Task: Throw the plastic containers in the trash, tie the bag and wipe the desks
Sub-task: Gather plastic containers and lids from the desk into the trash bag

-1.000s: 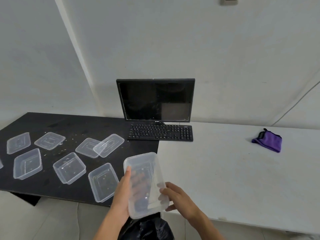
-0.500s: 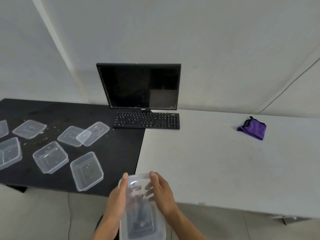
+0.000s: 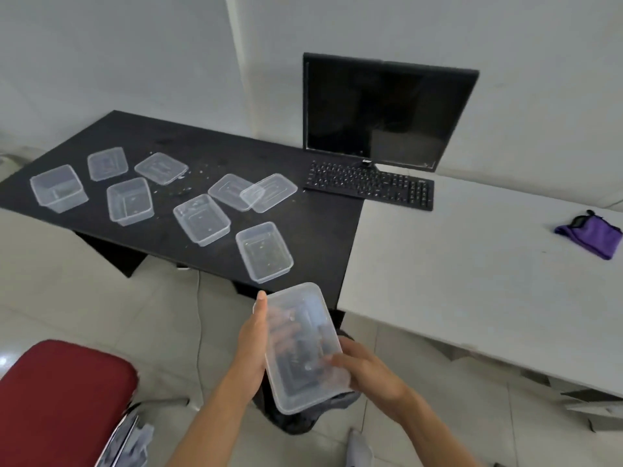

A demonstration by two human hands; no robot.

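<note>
dark monitor (image 3: 381, 109) behind black keyboard (image 3: 369, 184), red chair seat (image 3: 57, 399) lower left

No writing can be read here. The monitor (image 3: 387, 109) has a small pale mark on its lower bezel, and the keyboard (image 3: 369, 185) legends are too blurred to read.

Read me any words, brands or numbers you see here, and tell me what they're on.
Nothing here can be read.
Monitor: the small logo on its lower bezel is too blurred.
Keyboard: the key legends are too small.
Containers: no print shows.
</note>
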